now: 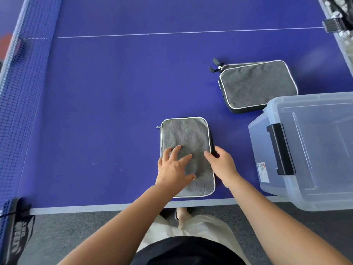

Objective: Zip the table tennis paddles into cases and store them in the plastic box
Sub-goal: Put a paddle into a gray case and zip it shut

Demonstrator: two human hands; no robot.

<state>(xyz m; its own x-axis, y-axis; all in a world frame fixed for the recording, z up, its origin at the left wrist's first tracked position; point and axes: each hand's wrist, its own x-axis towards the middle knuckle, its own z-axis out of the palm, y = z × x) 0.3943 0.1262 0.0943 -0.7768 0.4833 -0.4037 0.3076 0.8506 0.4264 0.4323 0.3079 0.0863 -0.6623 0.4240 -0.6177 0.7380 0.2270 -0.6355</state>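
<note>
The plastic box (313, 150) runs off the right edge, so its far side is unseen. The right hand's (222, 165) fingertips drop behind the near case's (188, 138) right edge, out of sight. Whether either case holds a paddle cannot be told. Clutter (338, 18) at the top right corner is cropped and blurred.

A table tennis room: blue playing table (133, 83), net (21, 73), grey carpet (76, 236).

Two grey, white-piped cases lie flat: near case (188, 148) at six o'clock, far case (257, 84) at two; lidded clear plastic box (313, 150) at four.
</note>
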